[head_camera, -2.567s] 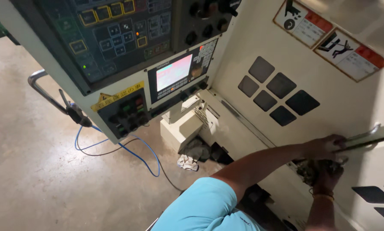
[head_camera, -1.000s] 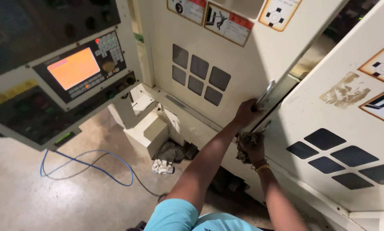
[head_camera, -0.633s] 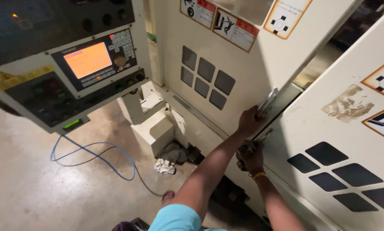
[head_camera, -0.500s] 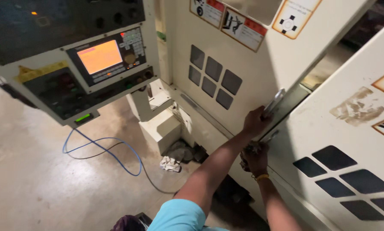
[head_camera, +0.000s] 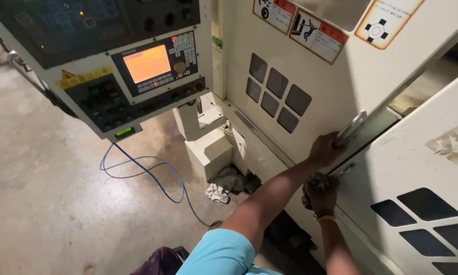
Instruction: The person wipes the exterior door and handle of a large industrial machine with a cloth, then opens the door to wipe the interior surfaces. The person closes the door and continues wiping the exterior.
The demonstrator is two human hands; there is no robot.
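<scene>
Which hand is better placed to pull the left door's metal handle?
Left. The left hand already grips the metal handle on that door, while the right hand sits lower, bunched around a rag.

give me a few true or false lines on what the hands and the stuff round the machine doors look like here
1. The left hand grips the metal door handle. True.
2. The right hand is empty. False: it holds a dark rag.
3. The screen on the control panel glows orange. True.
4. A red cable lies on the floor. False: the cable is blue.
5. A crumpled cloth lies at the machine's base. True.
</scene>
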